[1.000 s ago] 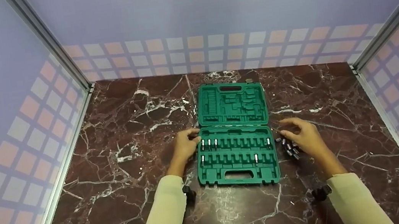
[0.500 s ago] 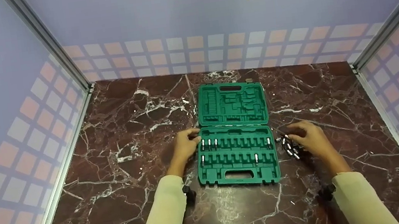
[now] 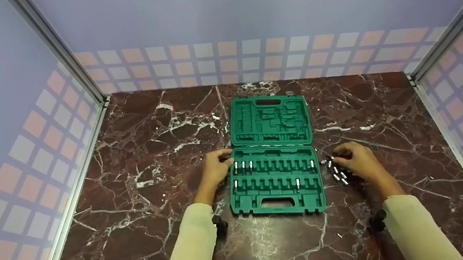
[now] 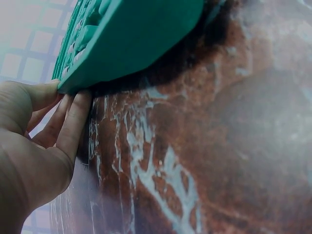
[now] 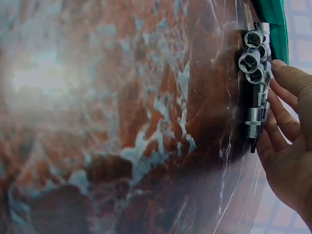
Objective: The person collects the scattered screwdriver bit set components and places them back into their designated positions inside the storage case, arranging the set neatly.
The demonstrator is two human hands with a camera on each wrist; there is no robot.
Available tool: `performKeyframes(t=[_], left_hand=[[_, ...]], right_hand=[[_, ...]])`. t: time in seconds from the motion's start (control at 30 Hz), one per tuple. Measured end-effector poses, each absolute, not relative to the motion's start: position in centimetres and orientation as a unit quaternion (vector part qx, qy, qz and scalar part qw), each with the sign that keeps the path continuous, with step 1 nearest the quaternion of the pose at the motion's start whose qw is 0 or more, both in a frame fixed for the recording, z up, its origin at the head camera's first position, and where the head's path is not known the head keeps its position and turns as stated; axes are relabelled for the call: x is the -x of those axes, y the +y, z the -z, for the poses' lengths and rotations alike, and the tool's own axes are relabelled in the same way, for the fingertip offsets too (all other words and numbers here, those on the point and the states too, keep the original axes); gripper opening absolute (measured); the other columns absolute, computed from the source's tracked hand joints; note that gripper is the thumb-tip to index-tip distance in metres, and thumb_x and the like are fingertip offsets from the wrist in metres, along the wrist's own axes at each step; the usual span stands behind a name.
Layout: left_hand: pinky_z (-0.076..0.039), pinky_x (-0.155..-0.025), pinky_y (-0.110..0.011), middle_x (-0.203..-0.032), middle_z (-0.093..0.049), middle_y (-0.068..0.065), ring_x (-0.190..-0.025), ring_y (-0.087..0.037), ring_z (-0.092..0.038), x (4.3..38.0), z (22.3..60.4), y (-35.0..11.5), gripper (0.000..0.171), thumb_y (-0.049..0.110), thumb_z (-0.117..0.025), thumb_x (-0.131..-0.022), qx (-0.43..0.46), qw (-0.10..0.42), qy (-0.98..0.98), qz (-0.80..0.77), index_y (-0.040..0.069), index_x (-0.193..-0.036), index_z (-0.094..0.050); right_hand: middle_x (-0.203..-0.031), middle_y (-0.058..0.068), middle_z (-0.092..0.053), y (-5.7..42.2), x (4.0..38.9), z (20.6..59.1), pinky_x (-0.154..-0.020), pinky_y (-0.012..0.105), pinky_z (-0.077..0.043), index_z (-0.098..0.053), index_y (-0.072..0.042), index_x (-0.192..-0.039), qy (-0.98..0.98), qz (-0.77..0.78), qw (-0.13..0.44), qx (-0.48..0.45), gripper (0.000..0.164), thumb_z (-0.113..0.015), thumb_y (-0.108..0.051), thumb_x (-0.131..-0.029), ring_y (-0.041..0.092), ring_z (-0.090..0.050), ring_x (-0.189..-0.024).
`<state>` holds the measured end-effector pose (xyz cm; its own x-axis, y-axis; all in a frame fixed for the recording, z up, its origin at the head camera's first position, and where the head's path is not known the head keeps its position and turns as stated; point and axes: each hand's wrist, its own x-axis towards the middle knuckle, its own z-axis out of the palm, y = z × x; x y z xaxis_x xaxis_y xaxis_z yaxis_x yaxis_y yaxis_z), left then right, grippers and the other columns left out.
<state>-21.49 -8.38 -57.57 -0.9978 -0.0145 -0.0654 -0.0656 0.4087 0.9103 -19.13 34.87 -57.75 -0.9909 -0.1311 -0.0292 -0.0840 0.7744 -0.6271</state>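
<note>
An open green socket case [image 3: 274,178] lies on the marble-patterned surface, its lid laid back behind the base. Several metal sockets [image 3: 243,167] stand in the base's slots; other slots are bare. My left hand [image 3: 215,168] pinches the base's left edge, thumb on the rim and fingers against the side, as the left wrist view also shows. Right of the case lies a loose pile of chrome sockets [image 5: 253,63]. My right hand [image 3: 358,160] is at this pile, thumb and fingertips touching its far part. Whether a socket is pinched between them is hidden.
Purple walls with pink and white squares [image 3: 205,64] close off the back and both sides. A metal frame strip [image 3: 74,193] runs along the left edge of the dark red marble surface [image 3: 163,152].
My right hand has drawn slightly right and back from beside the case to the socket pile, and the sockets there have shifted a little. The left hand and case have stayed put.
</note>
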Motion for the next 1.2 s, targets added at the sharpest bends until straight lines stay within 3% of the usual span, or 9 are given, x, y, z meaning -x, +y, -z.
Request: performKeyframes(t=[0.4, 0.87, 1.2], left_hand=[[-0.057, -0.084, -0.041, -0.11, -0.074, -0.014, -0.101, -0.027, -0.069, 21.41, 57.53, -8.38, 0.025, 0.003, -0.07, -0.097, 0.043, 0.034, 0.835, -0.548, 0.007, -0.12, -0.077], [-0.057, -0.092, -0.044, -0.11, -0.075, -0.015, -0.105, -0.03, -0.07, 21.51, 57.58, -8.25, 0.025, 0.001, -0.07, -0.095, 0.037, 0.022, 0.839, -0.542, 0.005, -0.119, -0.077], [-0.057, -0.092, -0.044, -0.111, -0.075, -0.015, -0.106, -0.03, -0.069, 21.45, 57.62, -8.32, 0.025, 0.002, -0.07, -0.096, 0.035, 0.024, 0.841, -0.54, 0.005, -0.12, -0.077]], right_hand=[[-0.108, 0.018, -0.062, 34.34, 19.55, 57.98, -0.086, 0.049, -0.051, -0.07, -0.002, -0.11, 0.945, 0.319, 0.048, 0.052, 0.02, -0.075, -0.014, -0.095, 0.035, -0.064, -0.1], [-0.1, 0.018, -0.062, 34.28, 19.71, 57.82, -0.08, 0.044, -0.049, -0.069, -0.002, -0.1, 0.947, 0.313, 0.036, 0.055, 0.008, -0.071, -0.009, -0.097, 0.031, -0.061, -0.092], [-0.099, 0.017, -0.064, 34.34, 19.65, 57.78, -0.073, 0.036, -0.05, -0.068, -0.003, -0.101, 0.938, 0.34, 0.044, 0.043, 0.01, -0.071, -0.012, -0.099, 0.023, -0.061, -0.086]])
